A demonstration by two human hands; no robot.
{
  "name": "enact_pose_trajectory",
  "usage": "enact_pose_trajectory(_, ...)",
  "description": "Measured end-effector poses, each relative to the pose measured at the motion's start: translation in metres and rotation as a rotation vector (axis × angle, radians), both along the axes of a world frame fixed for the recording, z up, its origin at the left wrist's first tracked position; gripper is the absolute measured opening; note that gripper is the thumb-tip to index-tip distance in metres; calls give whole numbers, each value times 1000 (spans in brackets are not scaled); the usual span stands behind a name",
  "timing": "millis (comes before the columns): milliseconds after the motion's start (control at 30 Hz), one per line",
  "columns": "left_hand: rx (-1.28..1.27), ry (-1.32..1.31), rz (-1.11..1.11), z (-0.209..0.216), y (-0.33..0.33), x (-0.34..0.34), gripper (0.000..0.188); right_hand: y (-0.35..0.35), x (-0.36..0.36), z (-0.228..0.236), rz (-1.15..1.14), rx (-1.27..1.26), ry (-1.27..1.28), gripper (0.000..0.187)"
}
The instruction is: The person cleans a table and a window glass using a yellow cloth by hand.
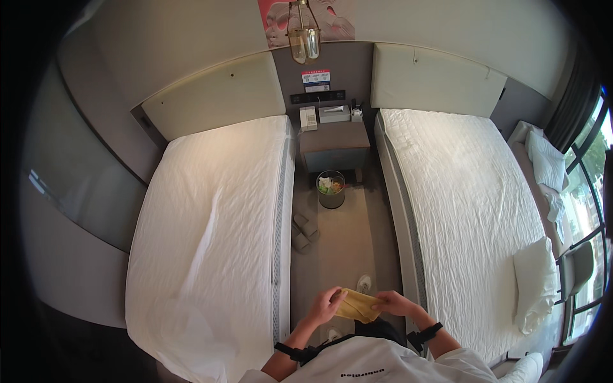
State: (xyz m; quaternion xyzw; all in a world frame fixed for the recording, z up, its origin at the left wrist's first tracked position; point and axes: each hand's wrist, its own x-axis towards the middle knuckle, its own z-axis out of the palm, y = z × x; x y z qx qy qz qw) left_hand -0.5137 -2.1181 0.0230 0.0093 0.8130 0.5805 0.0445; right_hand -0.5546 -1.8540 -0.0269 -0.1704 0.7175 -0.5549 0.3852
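Between two beds, I hold a yellow cloth [357, 306] stretched in front of my waist. My left hand [327, 304] has closed on its left end, and my right hand [394, 302] grips the right end. The cloth looks folded and hangs a little between them. Both hands are clear of the beds. Below the cloth, one of my white shoes [364, 284] shows on the floor.
The left bed [211, 236] and right bed [466, 191] flank a narrow aisle. Ahead stand a filled waste bin [331, 199] and a nightstand [333, 137] with a phone and tissue box. Grey slippers [304, 231] lie by the left bed; a pillow [535, 284] rests on the right one.
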Motion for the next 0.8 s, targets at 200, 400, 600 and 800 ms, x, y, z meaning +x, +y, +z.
enact_pose_trajectory(200, -191, 16, -28, -30, -13, -90, 32, 8, -86, -20, -170, -165, -126, 22)
enact_pose_trajectory(400, -165, -68, -4, -39, 8, -178, 30, 20, -158, -17, -433, -307, -183, 18)
enact_pose_trajectory(600, -189, -93, -110, -63, 21, -249, 32, 31, -208, -46, -640, -153, -200, 12)
enact_pose_trajectory(800, -49, -283, -192, -88, 18, -317, 29, 22, -270, -75, -799, -223, -113, 11)
